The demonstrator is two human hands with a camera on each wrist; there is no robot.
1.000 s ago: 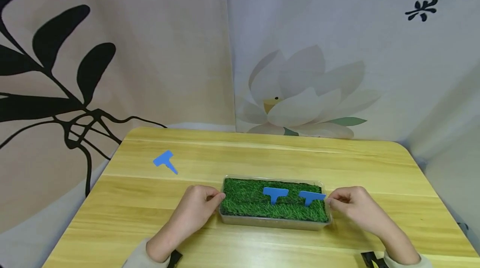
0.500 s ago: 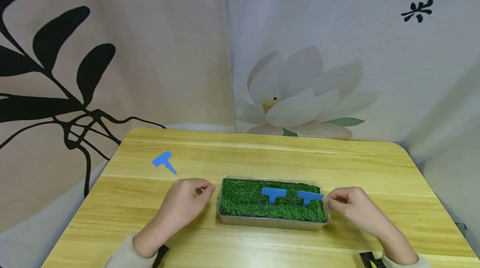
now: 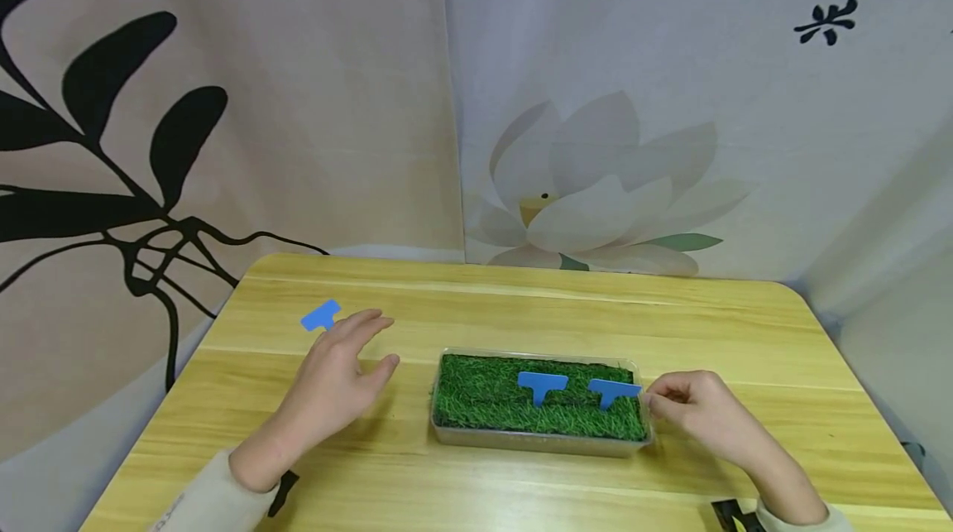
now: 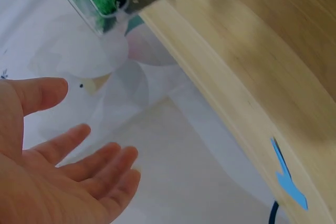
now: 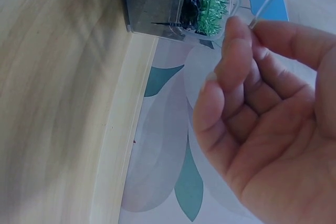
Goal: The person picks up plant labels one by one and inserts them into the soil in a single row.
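A clear plastic tray (image 3: 532, 440) filled w/ artificial turf (image 3: 476, 395) is set on the wood-look counter (image 3: 774, 333), lower right of centre in the frame. Its right end is pinched at the rim btw. thumb & fingers of the R hand (image 3: 703, 414), prob. so that so light a tray is steadied. Two blue T-shaped tags are stood heads-up in the turf, prob. so the broad tops can be seen: a mid-turf tag (image 3: 543, 381) & a right-end tag (image 3: 613, 389). How deep the stems are sunk can't be made out for sure, since the lower ends are hidden by the grass. A third blue tag (image 3: 321, 316) is laid flat on the counter at left of the frame, its stem covered by the L hand (image 3: 328, 387) in the head view. Per the left wrist view, it isn't touched: L hand's thumb & fingers are spread apart, nothing gripped.
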